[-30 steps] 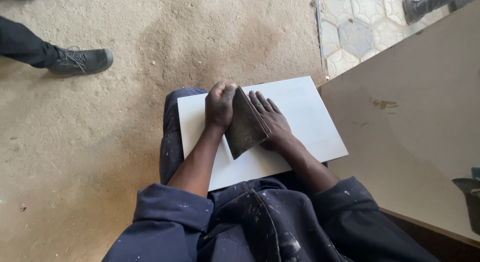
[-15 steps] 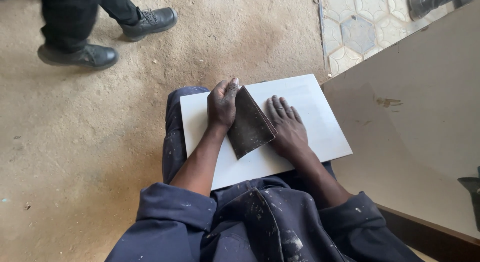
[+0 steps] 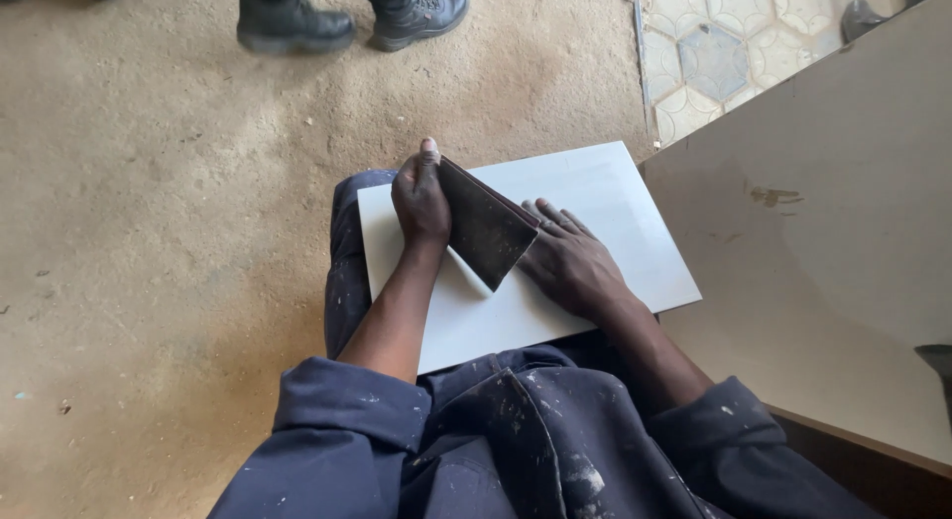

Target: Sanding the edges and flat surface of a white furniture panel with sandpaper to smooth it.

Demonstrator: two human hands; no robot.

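My left hand (image 3: 420, 194) is closed around the far-left edge of a dark brown, folded sheet of abrasive paper (image 3: 486, 225), thumb side up and fingers curled over the fold. The sheet stands tilted off a white rectangular board (image 3: 615, 222) that lies flat across my lap. My right hand (image 3: 570, 266) grips nothing — it lies palm down on the board just right of the sheet, its fingertips meeting the sheet's lower right edge.

The sheet looks thin and light, and I judge it stiff enough to hold its crease yet ready to buckle if I pinch only a corner. The folded spine, where my left hand already has it, is the best place to take hold; the gritty face should not slip against skin. The loose pointed corner nearest me hangs free over the board and would flap if left unsupported.

The board seems rigid, smooth and fairly slick, so it probably slides on my navy, paint-speckled overalls (image 3: 516, 450) unless the flat right palm keeps pressing it down. Its long edges are the safe places to grasp it.

On my right stands a large beige panel (image 3: 833, 241), its near-left edge touching the board. Far off on the sandy floor (image 3: 149, 231), another person's black boots (image 3: 347, 18) stand well apart from me.
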